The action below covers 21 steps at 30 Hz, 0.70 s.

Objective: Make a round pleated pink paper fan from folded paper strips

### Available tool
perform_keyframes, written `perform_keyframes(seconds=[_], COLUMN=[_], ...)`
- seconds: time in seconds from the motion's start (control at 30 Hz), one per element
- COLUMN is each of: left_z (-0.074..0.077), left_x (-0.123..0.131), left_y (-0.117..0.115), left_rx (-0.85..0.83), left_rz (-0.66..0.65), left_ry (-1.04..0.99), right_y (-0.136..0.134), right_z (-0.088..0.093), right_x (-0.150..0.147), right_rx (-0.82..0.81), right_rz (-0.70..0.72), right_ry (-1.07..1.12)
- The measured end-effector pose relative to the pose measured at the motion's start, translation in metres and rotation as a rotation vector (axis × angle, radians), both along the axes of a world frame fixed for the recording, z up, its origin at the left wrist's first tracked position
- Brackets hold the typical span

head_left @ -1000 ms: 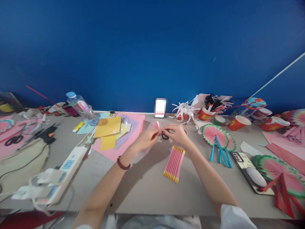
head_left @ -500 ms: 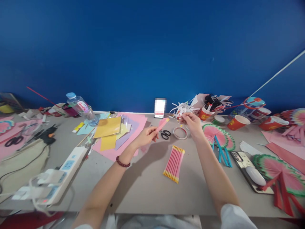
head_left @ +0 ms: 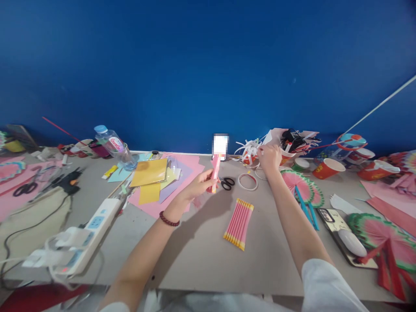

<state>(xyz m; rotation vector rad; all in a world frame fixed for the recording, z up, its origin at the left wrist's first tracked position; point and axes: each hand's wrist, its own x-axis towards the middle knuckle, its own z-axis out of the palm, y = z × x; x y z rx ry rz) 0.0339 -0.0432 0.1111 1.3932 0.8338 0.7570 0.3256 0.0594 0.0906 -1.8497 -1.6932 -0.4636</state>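
My left hand [head_left: 200, 185] is closed on a pink folded paper [head_left: 215, 172] with yellow ends, held upright above the table. At the back, my right hand [head_left: 270, 158] has its fingers bent together beside a cup of white paper strips [head_left: 250, 148]; whatever they pinch is hidden or too small to name. Black-handled scissors [head_left: 228, 183] lie just right of my left hand. A roll of white tape [head_left: 247, 182] rests between the two hands. Nearer to me lies a pleated pink paper [head_left: 238, 224] with yellow edges, flat on the table.
Stacked coloured paper [head_left: 149, 172], a plastic bottle [head_left: 116, 147] and a power strip [head_left: 92, 236] are on the left. To the right are watermelon-patterned paper fans [head_left: 300, 184], a red paper cup [head_left: 328, 169], and a white mouse [head_left: 352, 242] on a phone. A phone [head_left: 221, 143] leans against the blue wall.
My right hand has moved right and back, towards the cups. My left hand has turned the pink folded paper from slanted to upright. The view has shifted slightly.
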Motion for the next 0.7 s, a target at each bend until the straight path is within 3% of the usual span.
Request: perform_keyframes(seconds=[0.2,0.47,0.7], left_z=[0.004,0.006,-0.005], left_x=[0.001,0.000,0.004], left_y=[-0.001,-0.002,0.001], left_rx=[-0.003,-0.061,0.012], left_rz=[-0.027,-0.054,0.096], left_ry=[-0.023,-0.114,-0.169], right_y=[0.008,0.000,-0.019], right_z=[-0.006,0.002,0.019], right_x=[0.010,0.004,-0.019], right_rx=[-0.111,0.103,0.151], right_rz=[0.038,0.127,0.193], right_ry=[0.080,0.158,0.283])
